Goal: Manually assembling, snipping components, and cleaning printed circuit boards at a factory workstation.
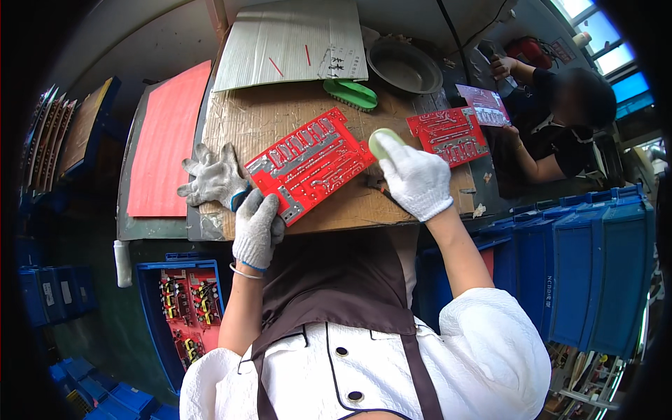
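The left hand (257, 227) grips the red circuit board (308, 164) near the cardboard surface's (238, 122) front edge, the right hand (418, 178) holding a pale green tool (383, 143) (underside hidden) by the board's right end, seemingly for scrubbing, where the next stroke calls for steady bracing.

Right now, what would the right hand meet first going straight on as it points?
Past the pale green oval tool in its grip, the white-gloved right hand would probably meet the bright green scrub brush first, though its height is unclear.
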The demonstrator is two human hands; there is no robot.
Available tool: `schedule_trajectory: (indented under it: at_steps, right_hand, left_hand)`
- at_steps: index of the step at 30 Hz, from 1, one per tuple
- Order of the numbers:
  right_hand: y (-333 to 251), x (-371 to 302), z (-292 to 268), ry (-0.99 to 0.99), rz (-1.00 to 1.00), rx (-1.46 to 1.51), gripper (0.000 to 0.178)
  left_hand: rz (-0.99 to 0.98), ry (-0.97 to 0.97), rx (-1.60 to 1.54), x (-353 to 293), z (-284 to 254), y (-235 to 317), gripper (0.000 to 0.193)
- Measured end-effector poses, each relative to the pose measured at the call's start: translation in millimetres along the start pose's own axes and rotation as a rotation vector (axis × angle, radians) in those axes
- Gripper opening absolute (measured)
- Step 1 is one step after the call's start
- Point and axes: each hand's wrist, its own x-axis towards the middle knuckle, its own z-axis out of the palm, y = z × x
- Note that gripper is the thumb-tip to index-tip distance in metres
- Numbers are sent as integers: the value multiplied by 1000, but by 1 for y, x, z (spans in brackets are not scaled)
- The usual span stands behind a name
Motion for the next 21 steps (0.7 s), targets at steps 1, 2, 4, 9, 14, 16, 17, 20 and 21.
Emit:
schedule_trajectory:
  at_steps: [1, 2, 4, 9, 14, 16, 17, 20, 21]
  right_hand:
    - [-1, 0, 3, -68, -58, -40, 39]
    - [1, 0, 0, -72, -57, -43, 39]
    - [11, 5, -5, -140, -84, -65, 38]
    - [2, 14, -15, 39, -136, -2, 38]
    - [20, 3, -9, -163, -100, -164, 38]
    - [17, 3, -12, -184, -68, -198, 37]
    - [14, 5, -14, -129, -17, -148, 38]
    - [5, 0, -19, -140, 95, -74, 44]
    - [5, -4, -17, -97, 151, -27, 46]
  left_hand:
    - [5, -1, -9, 0, 0, -1, 12]
    - [9, -2, -18, 1, 0, -2, 12]
    - [2, 1, -11, 2, -1, -3, 12]
    - [0, -5, 27, 1, -4, -1, 15]
    - [29, -13, 33, -2, -1, -2, 15]
    - [29, 9, 27, -1, -1, -3, 15]
    - [44, 8, 14, 0, -1, -6, 14]
    - [48, 6, 14, 0, -1, -5, 13]
    - [38, 5, 23, -1, 0, -4, 13]
